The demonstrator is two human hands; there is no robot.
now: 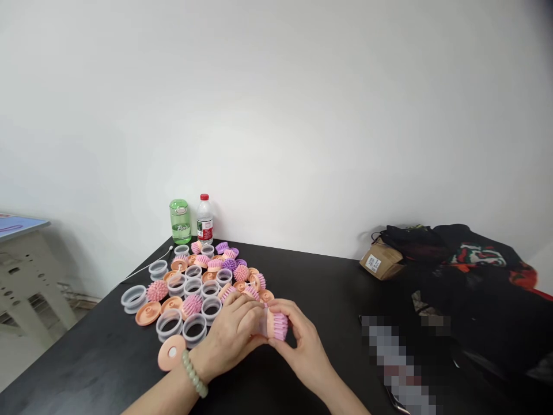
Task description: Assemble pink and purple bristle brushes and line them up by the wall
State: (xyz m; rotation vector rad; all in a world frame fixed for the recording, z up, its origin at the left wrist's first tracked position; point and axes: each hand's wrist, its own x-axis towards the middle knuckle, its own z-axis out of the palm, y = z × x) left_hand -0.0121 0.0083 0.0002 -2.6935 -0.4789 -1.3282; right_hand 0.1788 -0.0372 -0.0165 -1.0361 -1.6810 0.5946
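Observation:
My left hand (231,331), with a beaded bracelet (193,374) at the wrist, closes round a translucent plastic ring (261,325) that its fingers mostly cover. Against that ring sits a brush head (279,326) with pink bristles and a peach base, bristles pointing right. Thumb and fingers of my right hand (301,341) grip the brush head. Whether the two parts are locked together, I cannot tell. Left of my hands lie several loose clear rings (169,325), peach discs (147,311) and pink brush heads (192,305). A peach disc with a white centre (171,353) lies near my left wrist.
A green drink bottle (180,222) and a red-capped water bottle (204,220) stand by the wall. A white cable (144,267) crosses the black table's left edge. At right are a brown paper bag (380,259), dark clothing (479,305) and a pixelated object (397,363).

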